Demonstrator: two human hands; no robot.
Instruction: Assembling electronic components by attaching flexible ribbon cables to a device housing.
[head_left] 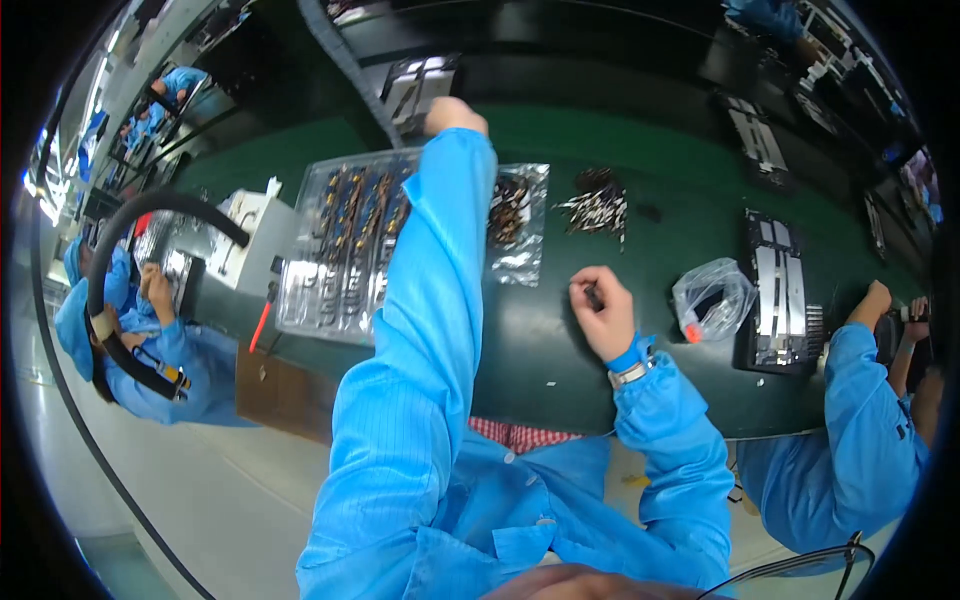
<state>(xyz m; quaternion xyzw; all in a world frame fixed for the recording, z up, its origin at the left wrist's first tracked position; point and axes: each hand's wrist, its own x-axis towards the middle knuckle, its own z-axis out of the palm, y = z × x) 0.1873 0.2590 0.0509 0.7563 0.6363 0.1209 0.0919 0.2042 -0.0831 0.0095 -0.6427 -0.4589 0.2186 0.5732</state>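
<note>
My left hand (456, 116) reaches far out over the bench, beside a black and silver flat panel (418, 92). Its fingers are hidden from me, so any grip cannot be made out. Below that sleeve lies a clear plastic tray (305, 290) with rows of small dark and gold parts, partly covered by my arm. My right hand (606, 315), with a blue band and a watch at the wrist, curls above the green bench; a small dark spot shows between thumb and fingers. Beyond it are a clear bag with brown parts (510, 215) and a loose pile of small metallic parts (597, 205).
A crumpled clear bag (712, 298) with an orange-red piece and a black rack of silver strips (778, 290) stand to the right. A co-worker's arm (855, 370) is near that rack. On the left are a white box (250, 240), a black hose (98, 270) and another seated person.
</note>
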